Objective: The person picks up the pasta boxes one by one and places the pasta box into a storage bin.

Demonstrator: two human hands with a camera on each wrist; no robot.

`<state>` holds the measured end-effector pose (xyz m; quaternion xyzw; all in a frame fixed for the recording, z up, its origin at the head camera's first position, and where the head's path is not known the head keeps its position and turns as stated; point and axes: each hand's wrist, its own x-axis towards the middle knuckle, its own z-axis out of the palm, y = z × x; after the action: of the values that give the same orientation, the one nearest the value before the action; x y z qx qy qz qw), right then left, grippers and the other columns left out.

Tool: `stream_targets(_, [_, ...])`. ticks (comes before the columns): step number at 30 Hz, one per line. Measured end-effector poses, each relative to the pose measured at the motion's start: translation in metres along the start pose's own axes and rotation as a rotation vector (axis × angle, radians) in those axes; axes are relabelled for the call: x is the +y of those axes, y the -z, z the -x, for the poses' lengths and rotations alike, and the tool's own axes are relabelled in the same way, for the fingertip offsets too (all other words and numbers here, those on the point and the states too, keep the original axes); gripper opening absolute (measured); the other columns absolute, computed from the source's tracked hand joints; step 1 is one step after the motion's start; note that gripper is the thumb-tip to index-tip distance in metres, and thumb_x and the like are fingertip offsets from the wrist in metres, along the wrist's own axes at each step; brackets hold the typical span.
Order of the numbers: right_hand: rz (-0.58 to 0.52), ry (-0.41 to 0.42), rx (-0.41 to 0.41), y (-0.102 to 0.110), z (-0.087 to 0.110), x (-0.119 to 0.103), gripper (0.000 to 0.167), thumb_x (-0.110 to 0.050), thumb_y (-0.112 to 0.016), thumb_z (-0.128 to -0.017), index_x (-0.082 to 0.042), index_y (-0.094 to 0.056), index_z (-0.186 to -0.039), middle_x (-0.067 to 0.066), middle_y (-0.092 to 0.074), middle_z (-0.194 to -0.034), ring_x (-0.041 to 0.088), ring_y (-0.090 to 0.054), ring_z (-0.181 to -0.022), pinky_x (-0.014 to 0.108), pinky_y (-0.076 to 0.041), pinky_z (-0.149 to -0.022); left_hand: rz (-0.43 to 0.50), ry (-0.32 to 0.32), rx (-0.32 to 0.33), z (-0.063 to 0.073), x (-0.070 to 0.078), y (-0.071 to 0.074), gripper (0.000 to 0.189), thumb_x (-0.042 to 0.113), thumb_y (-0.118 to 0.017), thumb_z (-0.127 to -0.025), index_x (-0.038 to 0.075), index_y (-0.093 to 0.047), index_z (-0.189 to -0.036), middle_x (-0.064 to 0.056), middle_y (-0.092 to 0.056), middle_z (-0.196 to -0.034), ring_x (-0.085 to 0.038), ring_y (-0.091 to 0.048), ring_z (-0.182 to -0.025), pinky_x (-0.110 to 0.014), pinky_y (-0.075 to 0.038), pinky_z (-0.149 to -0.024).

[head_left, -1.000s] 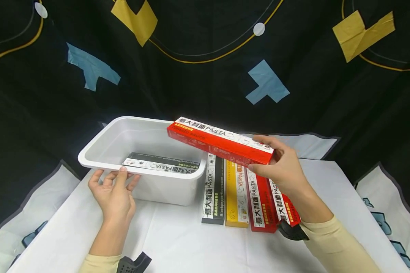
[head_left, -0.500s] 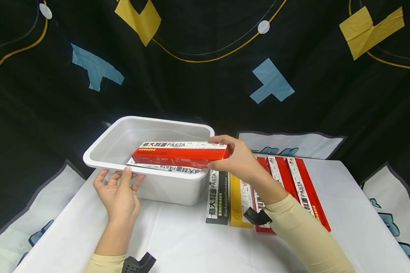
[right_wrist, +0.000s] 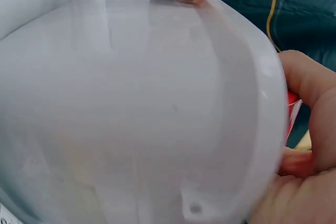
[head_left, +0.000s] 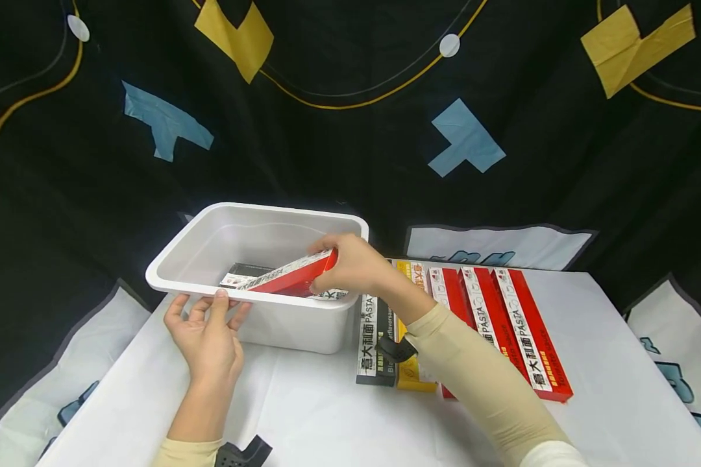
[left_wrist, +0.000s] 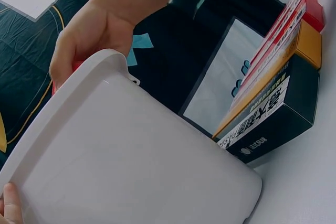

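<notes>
My right hand [head_left: 353, 266] grips one end of a red pasta box [head_left: 298, 275]. That box slants down into a white plastic bin [head_left: 286, 324], its far end lower than the gripped end. Beneath it on the bin's floor lies a black pasta box [head_left: 251, 267], partly covered. At the front rim, my left hand [head_left: 210, 340] holds the bin with its thumb on the rim and its fingers under it. The bin's wall [left_wrist: 131, 150] fills much of the left wrist view. In the right wrist view, the bin hides most of the red box.
Right of the bin, pasta boxes stand in a row on the white table [head_left: 304, 408]: a black one [head_left: 376, 350], a yellow one [head_left: 409, 379] and several red ones [head_left: 534, 334]. My right forearm passes over some of them. A black curtain [head_left: 339, 155] hangs behind.
My right hand has carried the red pasta box leftward from above the row and lowered it into the bin, tilting its far end down. The left hand stays at the rim.
</notes>
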<state>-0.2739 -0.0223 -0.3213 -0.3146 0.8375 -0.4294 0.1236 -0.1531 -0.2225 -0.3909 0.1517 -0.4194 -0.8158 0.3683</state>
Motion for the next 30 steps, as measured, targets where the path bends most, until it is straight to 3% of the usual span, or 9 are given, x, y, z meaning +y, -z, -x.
stream_targets(6, [0.081, 0.0, -0.05, -0.01, -0.014, -0.006, 0.06, -0.024, -0.085, -0.069, -0.014, -0.062, -0.124, -0.006, -0.061, -0.106, 0.018, -0.058, -0.095, 0.024, -0.058, -0.073, 0.004, 0.019, 0.011, 0.001, -0.001, 0.0, 0.066, 0.007, -0.068, -0.091, 0.02, -0.021, -0.135, -0.015, -0.044, -0.125, -0.023, -0.062, -0.094, -0.038, -0.058, -0.084])
stream_targets(13, [0.082, 0.007, -0.08, -0.022, -0.025, -0.009, 0.059, -0.022, -0.085, -0.068, -0.013, -0.062, -0.122, -0.007, -0.063, -0.101, 0.015, -0.061, -0.09, 0.025, -0.056, -0.076, 0.009, -0.002, 0.005, 0.002, -0.003, 0.001, 0.065, 0.007, -0.067, -0.091, 0.019, -0.02, -0.134, -0.015, -0.045, -0.123, -0.021, -0.062, -0.092, -0.038, -0.059, -0.083])
stream_targets(30, [0.128, 0.014, -0.122, -0.029, -0.042, -0.011, 0.06, -0.012, -0.084, -0.07, -0.011, -0.062, -0.125, -0.004, -0.064, -0.106, 0.013, -0.06, -0.092, 0.022, -0.051, -0.081, 0.001, 0.01, -0.014, -0.002, 0.001, 0.001, 0.067, 0.009, -0.069, -0.091, 0.02, -0.019, -0.135, -0.014, -0.044, -0.126, -0.023, -0.06, -0.098, -0.038, -0.058, -0.085])
